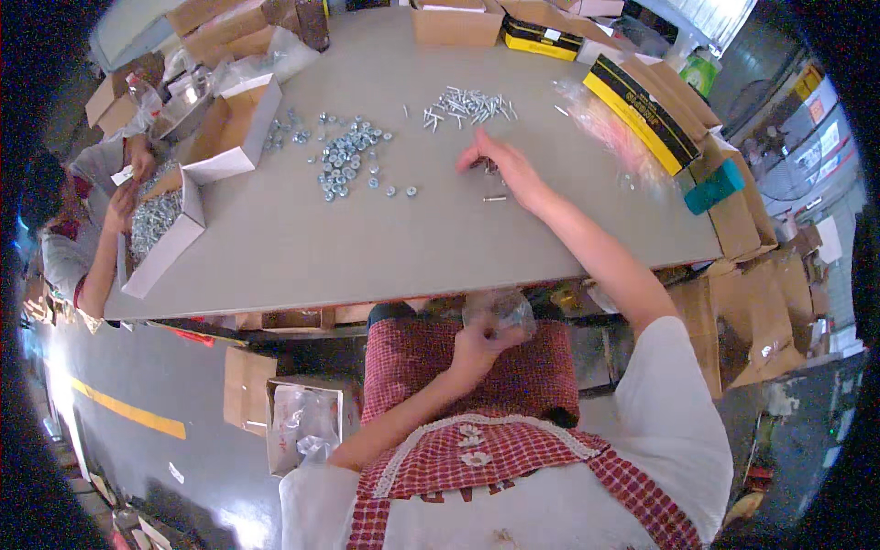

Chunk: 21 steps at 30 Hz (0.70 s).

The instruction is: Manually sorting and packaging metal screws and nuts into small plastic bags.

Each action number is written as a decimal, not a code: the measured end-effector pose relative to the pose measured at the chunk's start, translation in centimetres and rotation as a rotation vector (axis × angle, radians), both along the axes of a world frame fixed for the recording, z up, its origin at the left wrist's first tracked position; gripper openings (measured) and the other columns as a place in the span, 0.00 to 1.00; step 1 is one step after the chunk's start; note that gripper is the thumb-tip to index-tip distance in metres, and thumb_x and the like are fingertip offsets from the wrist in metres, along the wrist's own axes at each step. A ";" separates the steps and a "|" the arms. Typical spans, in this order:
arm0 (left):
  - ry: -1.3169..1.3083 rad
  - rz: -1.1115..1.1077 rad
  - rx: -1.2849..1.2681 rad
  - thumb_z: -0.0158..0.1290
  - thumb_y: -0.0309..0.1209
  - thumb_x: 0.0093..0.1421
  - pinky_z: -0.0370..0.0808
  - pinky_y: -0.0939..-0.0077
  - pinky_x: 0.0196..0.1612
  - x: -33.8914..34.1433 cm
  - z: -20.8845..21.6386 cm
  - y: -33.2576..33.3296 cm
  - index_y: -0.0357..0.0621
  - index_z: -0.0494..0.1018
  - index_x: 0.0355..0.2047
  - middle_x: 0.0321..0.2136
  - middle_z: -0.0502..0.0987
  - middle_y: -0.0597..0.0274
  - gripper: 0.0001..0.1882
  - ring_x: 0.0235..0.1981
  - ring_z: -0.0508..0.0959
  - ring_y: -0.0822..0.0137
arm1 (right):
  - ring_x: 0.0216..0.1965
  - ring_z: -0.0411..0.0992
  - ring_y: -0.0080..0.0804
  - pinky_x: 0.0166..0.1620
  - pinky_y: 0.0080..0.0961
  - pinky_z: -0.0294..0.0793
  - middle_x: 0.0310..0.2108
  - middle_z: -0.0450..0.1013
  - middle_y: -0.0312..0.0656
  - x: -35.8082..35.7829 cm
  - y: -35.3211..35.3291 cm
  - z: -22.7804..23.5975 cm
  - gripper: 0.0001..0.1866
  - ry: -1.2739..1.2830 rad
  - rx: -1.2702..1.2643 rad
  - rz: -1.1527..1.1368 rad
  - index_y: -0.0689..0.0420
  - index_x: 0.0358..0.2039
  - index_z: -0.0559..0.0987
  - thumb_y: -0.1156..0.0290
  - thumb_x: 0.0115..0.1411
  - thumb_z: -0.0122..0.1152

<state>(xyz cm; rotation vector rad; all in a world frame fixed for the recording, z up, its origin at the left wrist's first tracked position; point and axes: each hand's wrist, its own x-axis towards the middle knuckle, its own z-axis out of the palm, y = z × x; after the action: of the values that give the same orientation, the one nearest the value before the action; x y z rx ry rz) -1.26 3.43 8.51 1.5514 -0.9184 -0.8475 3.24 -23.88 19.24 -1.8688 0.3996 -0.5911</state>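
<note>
My left hand (478, 353) is closed on a clear plastic bag (515, 313), held over my lap just below the table's near edge. Out over the tabletop reaches my right hand (509, 170), its fingers curved and apart. A few small metal pieces show beneath its palm, partly hidden by the fingers. One loose silver pin (495, 198), perhaps a screw, lies just on the near side of that hand. Beyond it is a pile of similar silver pins (472, 105). Left of the hand, round metal pieces like flanged nuts (346, 160) are scattered in a loose group.
At the left, another person's hands (124, 202) work over a white box (188, 225) of small metal parts. Clear bags (623, 137) and a black-and-yellow box (642, 115) lie at the right, near a teal roll (715, 188). An open carton (307, 422) stands below the table.
</note>
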 end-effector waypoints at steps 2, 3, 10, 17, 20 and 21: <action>-0.003 -0.032 0.068 0.65 0.45 0.53 0.76 0.64 0.44 0.3 -0.3 0.0 0.40 0.78 0.42 0.38 0.82 0.54 0.24 0.37 0.80 0.59 | 0.35 0.73 0.28 0.43 0.27 0.69 0.29 0.78 0.37 -1.2 1.8 0.9 0.28 -0.008 0.062 0.054 0.58 0.28 0.82 0.52 0.71 0.40; -0.012 -0.022 0.084 0.65 0.46 0.53 0.76 0.64 0.44 0.3 -1.1 0.1 0.40 0.78 0.41 0.37 0.82 0.54 0.23 0.37 0.80 0.59 | 0.36 0.73 0.30 0.45 0.28 0.69 0.28 0.77 0.40 -2.1 3.2 1.3 0.31 0.034 0.093 0.123 0.59 0.25 0.80 0.50 0.72 0.38; -0.182 0.093 -0.078 0.68 0.46 0.50 0.76 0.69 0.38 -0.1 -0.5 -0.8 0.40 0.76 0.34 0.28 0.80 0.56 0.23 0.31 0.79 0.65 | 0.33 0.73 0.37 0.44 0.31 0.70 0.25 0.75 0.47 -10.3 11.7 3.3 0.34 0.005 0.474 0.441 0.62 0.17 0.76 0.55 0.73 0.34; -0.228 0.068 -0.103 0.68 0.40 0.50 0.77 0.66 0.40 1.5 -5.0 -1.8 0.42 0.76 0.36 0.35 0.81 0.54 0.19 0.36 0.82 0.60 | 0.32 0.74 0.35 0.42 0.30 0.72 0.27 0.76 0.47 -13.7 12.9 2.8 0.24 -0.157 0.197 0.291 0.63 0.19 0.77 0.64 0.69 0.45; -0.153 0.050 -0.107 0.68 0.39 0.50 0.77 0.65 0.40 0.9 -4.8 -1.4 0.42 0.76 0.37 0.34 0.81 0.54 0.19 0.35 0.82 0.59 | 0.33 0.75 0.29 0.41 0.26 0.73 0.28 0.78 0.40 -14.4 13.8 2.0 0.18 -0.059 0.270 0.279 0.61 0.21 0.78 0.69 0.68 0.52; -0.154 0.053 -0.105 0.68 0.39 0.50 0.77 0.65 0.40 0.7 -4.5 -1.2 0.42 0.76 0.37 0.34 0.81 0.54 0.19 0.35 0.82 0.59 | 0.32 0.75 0.29 0.40 0.26 0.73 0.27 0.78 0.39 -14.5 14.1 1.8 0.17 0.005 0.236 0.251 0.61 0.22 0.79 0.68 0.67 0.54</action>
<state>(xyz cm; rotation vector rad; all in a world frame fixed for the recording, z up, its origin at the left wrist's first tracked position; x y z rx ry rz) -0.51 2.20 4.04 1.5587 -1.0116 -0.6389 -11.25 -9.82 21.02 -1.6609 0.2219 -0.3533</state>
